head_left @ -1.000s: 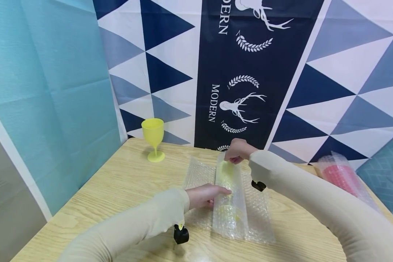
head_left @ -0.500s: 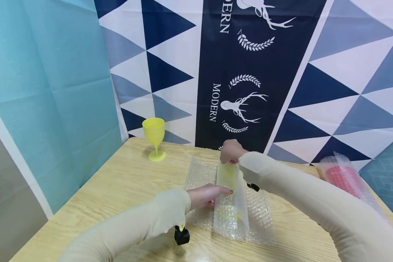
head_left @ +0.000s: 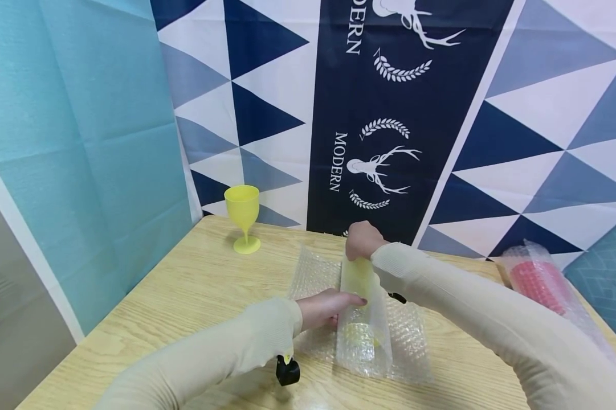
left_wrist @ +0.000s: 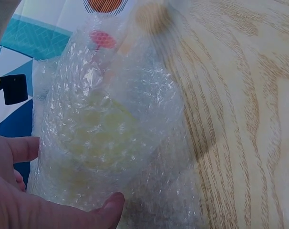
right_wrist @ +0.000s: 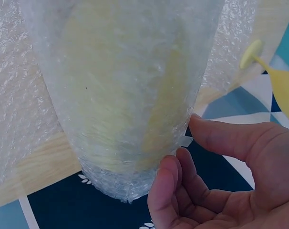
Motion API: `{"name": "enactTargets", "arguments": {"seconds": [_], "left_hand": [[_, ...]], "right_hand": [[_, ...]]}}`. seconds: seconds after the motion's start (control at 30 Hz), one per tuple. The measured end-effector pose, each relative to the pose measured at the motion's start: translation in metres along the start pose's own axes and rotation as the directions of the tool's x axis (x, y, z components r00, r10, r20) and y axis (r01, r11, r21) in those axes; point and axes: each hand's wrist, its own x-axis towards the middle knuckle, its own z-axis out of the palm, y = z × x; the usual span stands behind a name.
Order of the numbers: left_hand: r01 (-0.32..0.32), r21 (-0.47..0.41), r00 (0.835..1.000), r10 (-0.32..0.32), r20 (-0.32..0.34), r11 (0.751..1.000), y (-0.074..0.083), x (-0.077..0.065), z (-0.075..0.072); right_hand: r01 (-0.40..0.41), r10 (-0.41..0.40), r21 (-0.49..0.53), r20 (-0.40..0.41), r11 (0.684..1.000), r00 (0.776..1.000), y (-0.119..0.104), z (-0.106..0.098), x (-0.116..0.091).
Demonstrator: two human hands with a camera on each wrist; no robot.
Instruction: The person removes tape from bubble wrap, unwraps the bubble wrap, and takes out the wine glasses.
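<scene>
A bubble-wrap bundle (head_left: 363,347) lies lengthwise in front of me, with a yellow cup-like shape showing cloudily through its layers. My left hand (head_left: 328,307) grips its near-middle from the left, thumb across the top. In the left wrist view the thumb and fingers span the bundle (left_wrist: 94,129). At the far end my right hand (head_left: 364,240) has curled fingers around the wrap's edge. The right wrist view shows that hand's (right_wrist: 221,176) thumb and fingertips at the gathered end, beside a small clear tab (right_wrist: 186,141). More bubble wrap (head_left: 407,347) spreads flat beneath the bundle.
A yellow goblet (head_left: 243,213) stands upright at the table's back left. Another bubble-wrapped bundle (head_left: 538,282), red inside, lies at the right edge. Patterned cloth (head_left: 369,114) hangs close behind the wooden table (head_left: 195,296), and a teal cloth (head_left: 82,142) on the left.
My right hand has shifted slightly left at the bundle's far end, its wrist dropping and turning. The left hand keeps its hold, and the bundle stays in place.
</scene>
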Motion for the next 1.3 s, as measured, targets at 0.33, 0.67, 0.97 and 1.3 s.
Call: {"name": "enactTargets", "arguments": {"seconds": [0.33, 0.67, 0.97, 1.3], "left_hand": [[-0.027, -0.021, 1.0, 0.028, 0.013, 0.999, -0.0018, 0.0008, 0.0003], [-0.018, -0.019, 1.0, 0.018, 0.006, 1.0, -0.002, -0.0002, -0.0005], [-0.002, 0.01, 1.0, 0.002, 0.009, 1.0, -0.0004, -0.0031, -0.0013], [-0.022, 0.004, 1.0, 0.022, 0.017, 1.0, -0.0008, -0.0028, -0.0014]], "right_hand": [[0.013, -0.013, -0.003, 0.005, 1.0, 1.0, -0.0008, 0.0023, 0.0033], [0.011, -0.01, -0.036, 0.022, 0.999, 1.0, -0.0008, -0.0011, 0.002], [-0.031, 0.035, -0.051, 0.062, 0.998, 0.997, -0.0019, -0.0021, 0.0053], [-0.052, 0.054, -0.033, 0.064, 0.998, 0.996, -0.0023, -0.0019, 0.007]]}}
